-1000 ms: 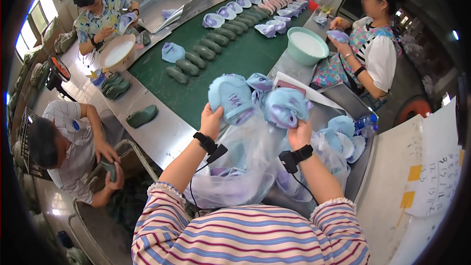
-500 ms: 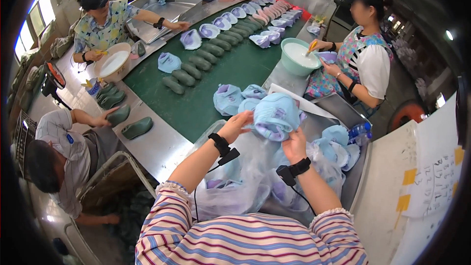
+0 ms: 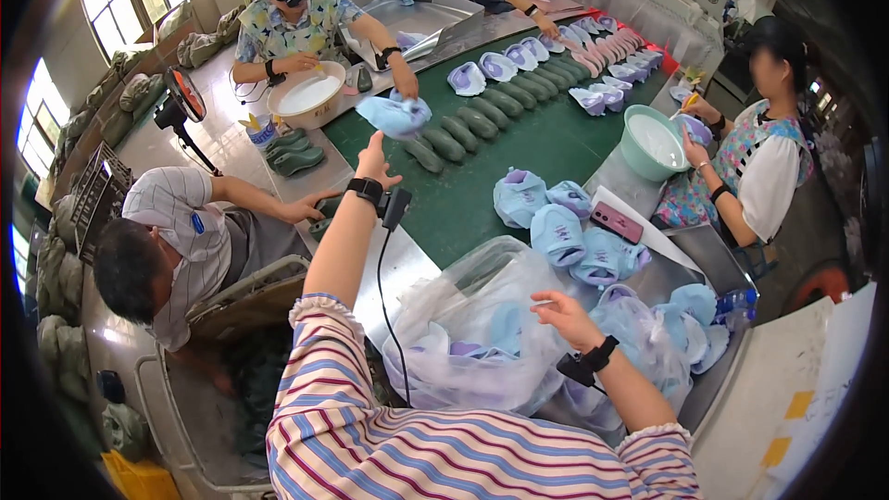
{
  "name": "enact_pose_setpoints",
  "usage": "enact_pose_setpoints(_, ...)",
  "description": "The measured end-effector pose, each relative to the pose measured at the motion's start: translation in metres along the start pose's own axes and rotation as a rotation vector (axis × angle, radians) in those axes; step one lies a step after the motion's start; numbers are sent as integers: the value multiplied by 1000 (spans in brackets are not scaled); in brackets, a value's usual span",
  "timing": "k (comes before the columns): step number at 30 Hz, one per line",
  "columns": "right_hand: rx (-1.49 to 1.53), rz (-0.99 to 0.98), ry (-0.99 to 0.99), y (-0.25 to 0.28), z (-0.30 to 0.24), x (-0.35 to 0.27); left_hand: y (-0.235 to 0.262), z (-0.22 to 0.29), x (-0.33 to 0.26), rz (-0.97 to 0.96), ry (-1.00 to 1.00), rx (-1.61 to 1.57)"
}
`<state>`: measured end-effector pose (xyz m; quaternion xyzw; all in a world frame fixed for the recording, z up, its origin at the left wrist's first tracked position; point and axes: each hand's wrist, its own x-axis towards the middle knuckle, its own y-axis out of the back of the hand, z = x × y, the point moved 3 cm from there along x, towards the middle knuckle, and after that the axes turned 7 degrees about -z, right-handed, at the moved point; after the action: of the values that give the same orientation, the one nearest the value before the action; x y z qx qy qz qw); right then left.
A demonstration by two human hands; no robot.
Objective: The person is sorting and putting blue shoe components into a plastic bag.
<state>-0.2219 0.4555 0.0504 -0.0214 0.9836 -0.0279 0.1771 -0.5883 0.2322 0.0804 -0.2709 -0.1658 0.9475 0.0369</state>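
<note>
My left hand [image 3: 374,163] reaches out over the green conveyor belt [image 3: 421,222], fingers stretched and apart, holding nothing. Just beyond its fingertips, a light blue shoe upper [image 3: 394,115] hangs from a co-worker's hand [image 3: 405,83]. My right hand [image 3: 567,317] hovers empty above a clear plastic bag [image 3: 435,324] of blue and lilac uppers, its fingers apart. Between the bag and the belt sits a small pile of light blue uppers [image 3: 557,233]. Dark green foot-shaped lasts [image 3: 457,137] lie in a row along the belt, beside lilac uppers [image 3: 497,67].
A pink phone [image 3: 617,221] rests on a white sheet beside the pile. At right, a co-worker brushes an upper over a mint basin [image 3: 653,143]. Another basin [image 3: 310,94] stands far left. At near left, a person leans over a cart [image 3: 250,287]. Black cables hang from my wrists.
Both my hands have let go of a blue upper, and the pile now holds it. My left hand has swung far left. The co-worker has lifted an upper off the belt. The view has shifted left.
</note>
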Motion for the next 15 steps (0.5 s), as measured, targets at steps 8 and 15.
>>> enact_pose_setpoints(8,-717,-276,68,-37,30,5,8,-150,-132,-1290,-123,1033)
enact_pose_setpoints(15,-1164,-464,205,-77,9,-24,64,-199,-253,-1398,-838,1459)
